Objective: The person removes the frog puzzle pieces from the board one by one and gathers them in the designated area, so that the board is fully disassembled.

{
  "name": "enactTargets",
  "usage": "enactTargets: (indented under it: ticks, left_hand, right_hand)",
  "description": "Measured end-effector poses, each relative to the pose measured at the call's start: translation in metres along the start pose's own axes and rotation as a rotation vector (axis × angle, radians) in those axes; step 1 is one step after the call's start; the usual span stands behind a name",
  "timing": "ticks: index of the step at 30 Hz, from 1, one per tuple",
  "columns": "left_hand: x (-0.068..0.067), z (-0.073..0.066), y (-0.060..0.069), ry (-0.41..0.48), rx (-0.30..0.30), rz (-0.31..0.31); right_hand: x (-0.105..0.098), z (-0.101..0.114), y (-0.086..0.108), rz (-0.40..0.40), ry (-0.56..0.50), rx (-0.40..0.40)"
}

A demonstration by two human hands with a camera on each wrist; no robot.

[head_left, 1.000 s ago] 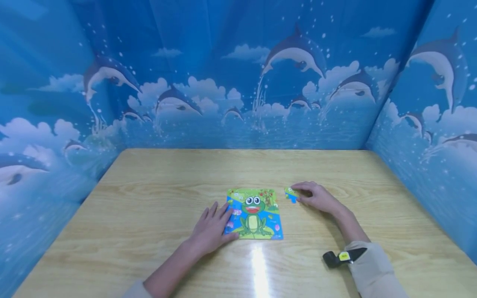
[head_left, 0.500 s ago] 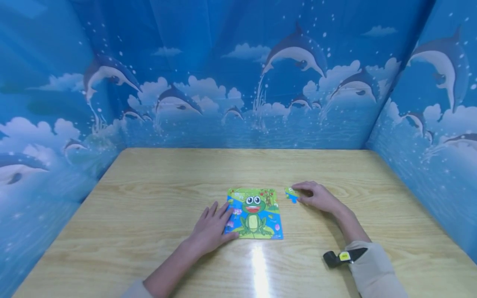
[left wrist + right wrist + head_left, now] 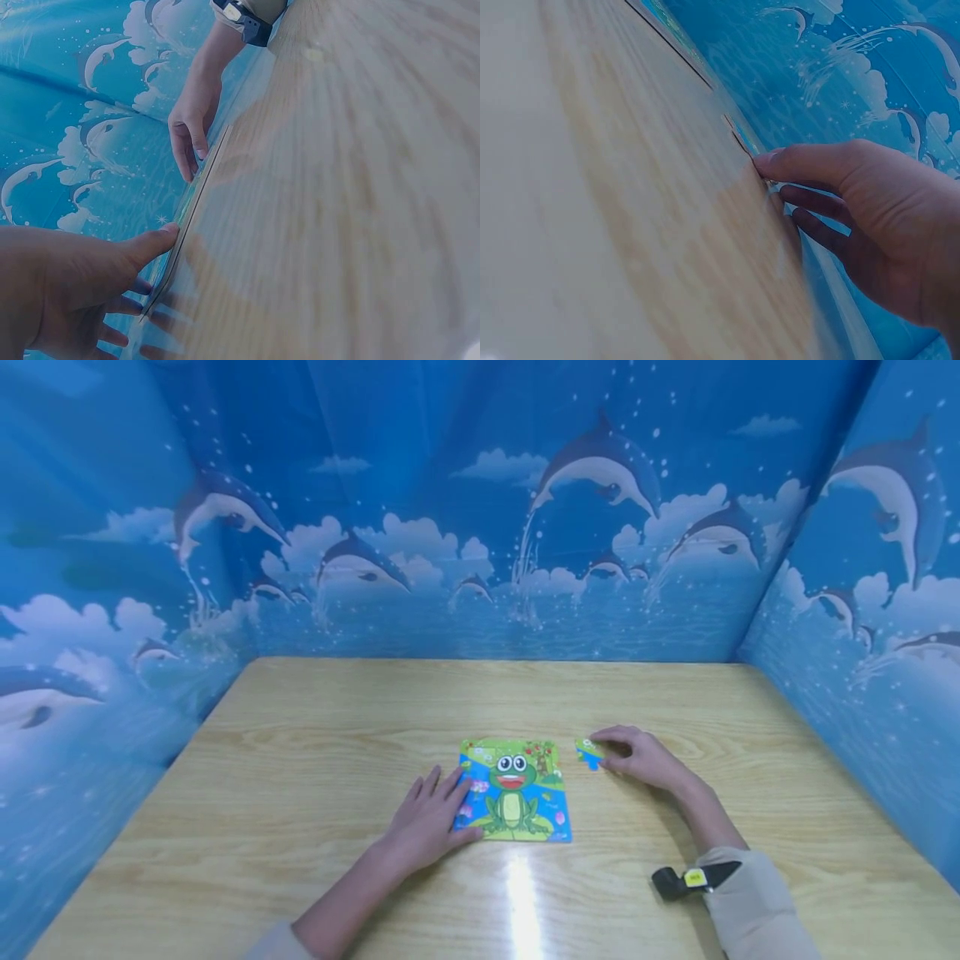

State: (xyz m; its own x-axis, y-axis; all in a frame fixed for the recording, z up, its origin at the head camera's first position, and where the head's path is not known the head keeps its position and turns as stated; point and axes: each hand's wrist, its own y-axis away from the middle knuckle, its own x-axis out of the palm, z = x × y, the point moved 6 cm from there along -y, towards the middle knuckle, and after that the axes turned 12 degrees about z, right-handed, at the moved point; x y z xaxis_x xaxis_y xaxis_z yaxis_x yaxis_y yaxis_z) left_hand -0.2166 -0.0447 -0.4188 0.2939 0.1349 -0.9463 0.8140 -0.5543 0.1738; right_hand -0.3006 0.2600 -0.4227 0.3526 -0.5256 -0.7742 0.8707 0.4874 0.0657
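A square jigsaw puzzle with a green frog on blue water lies flat on the table. My left hand rests along its left side, fingers spread and fairly straight; in the left wrist view the thumb touches the puzzle's edge. To the right of the puzzle is a small loose puzzle piece, green and blue, with a knob pointing down. My right hand pinches that piece at its right side between thumb and fingers. The right wrist view shows the piece edge-on, low at the table surface, apart from the puzzle.
The wooden table extends around both hands, with a bright light reflection near its front. Blue dolphin-printed sheets stand along the back and both sides. A black strap with a small device sits on the right sleeve.
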Motion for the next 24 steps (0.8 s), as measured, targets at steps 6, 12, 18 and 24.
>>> enactTargets:
  ticks: [6, 12, 18, 24]
  left_hand:
    - [0.001, 0.0, 0.0, 0.002, -0.007, 0.003]
    - [0.001, -0.001, 0.001, 0.021, 0.0, 0.003]
    - [0.002, 0.0, 0.0, 0.005, -0.006, 0.003]
    - [0.002, 0.001, -0.001, -0.013, -0.012, 0.005]
  right_hand:
    - [0.0, 0.001, 0.0, -0.001, -0.004, 0.007]
    - [-0.004, 0.023, -0.003, -0.009, -0.028, -0.062]
    - [0.004, 0.068, -0.014, 0.038, -0.023, -0.12]
    - [0.026, 0.098, -0.034, 0.134, -0.023, -0.156]
